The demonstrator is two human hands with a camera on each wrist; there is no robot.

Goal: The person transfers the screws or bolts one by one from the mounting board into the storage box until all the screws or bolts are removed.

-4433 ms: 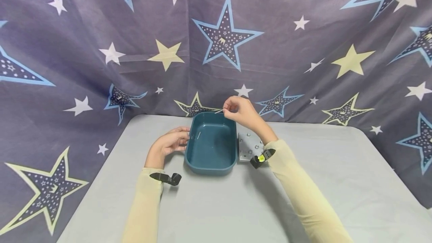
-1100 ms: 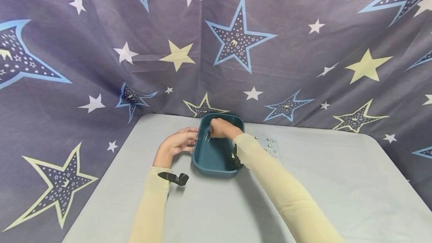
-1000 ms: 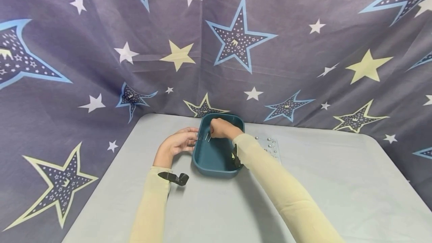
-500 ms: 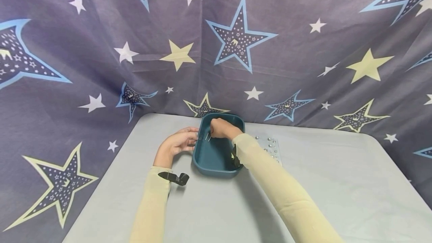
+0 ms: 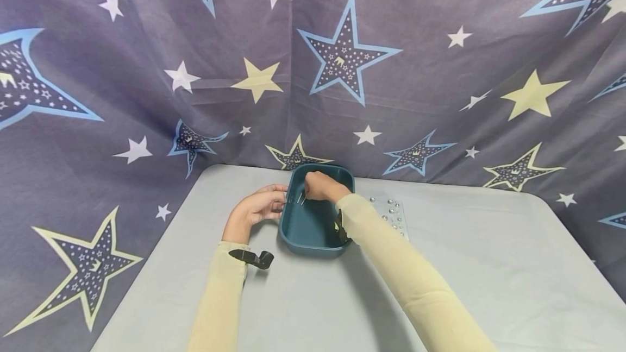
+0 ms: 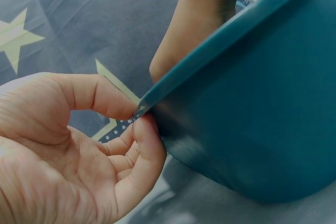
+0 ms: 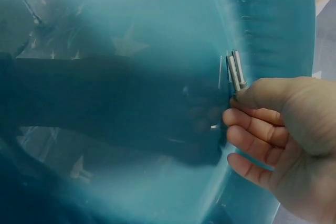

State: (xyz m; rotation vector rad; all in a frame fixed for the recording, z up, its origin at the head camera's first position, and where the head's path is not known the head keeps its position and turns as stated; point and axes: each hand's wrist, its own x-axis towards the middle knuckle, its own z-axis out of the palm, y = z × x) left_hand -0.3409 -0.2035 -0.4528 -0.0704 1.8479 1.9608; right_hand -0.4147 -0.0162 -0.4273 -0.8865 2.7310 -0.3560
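A teal plastic basin (image 5: 313, 227) stands on the pale table. My left hand (image 5: 258, 203) is at its left side; in the left wrist view the thumb and fingertips pinch the basin's rim (image 6: 210, 51). Down inside the basin is my right hand (image 5: 323, 186), near the left wall. Two slim metal pins (image 7: 236, 70) lie side by side at its thumb and index finger, and those digits pinch at their lower ends. Whether both pins or just one is gripped, I cannot tell. The other right fingers are loosely bent. Pin ends also show in the head view.
Right of the basin, partly behind my right sleeve (image 5: 391, 254), lies a flat metal plate (image 5: 398, 212) with several round studs. A star-print curtain (image 5: 420, 96) hangs close behind the table's far edge (image 5: 469, 184).
Since the oldest frame, my right hand has lowered a pin from above the far rim into the basin, beside the other pin. Over the last second both hands have stayed almost still.
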